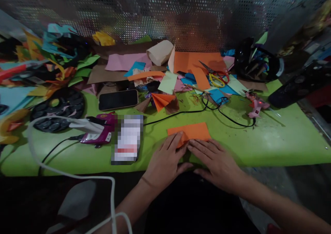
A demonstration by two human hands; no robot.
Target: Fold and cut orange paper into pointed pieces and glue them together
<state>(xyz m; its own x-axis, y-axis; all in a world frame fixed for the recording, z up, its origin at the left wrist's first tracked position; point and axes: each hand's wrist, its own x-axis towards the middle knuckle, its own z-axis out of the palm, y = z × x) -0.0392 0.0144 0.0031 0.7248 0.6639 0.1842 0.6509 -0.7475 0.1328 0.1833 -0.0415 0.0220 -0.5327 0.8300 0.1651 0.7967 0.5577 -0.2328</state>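
An orange sheet of paper [197, 130] lies on the green table near its front edge, with a raised or folded part toward me. My left hand [167, 158] rests on the paper's left part, fingers stretched out and thumb apart. On the right part, the fingers of my right hand [214, 158] lie flat across the near edge, the thumb also apart. Both hands press on the sheet without gripping it. The paper's near edge is partly hidden under my fingers.
Left of my hands are a blurred-out phone [127, 139], a purple power strip [99, 132], a dark phone [118, 99] and a black round tray [60, 110]. Scissors [216, 76] lie among paper scraps behind. A pink glue gun [257, 104] and black bottle [297, 84] stand right.
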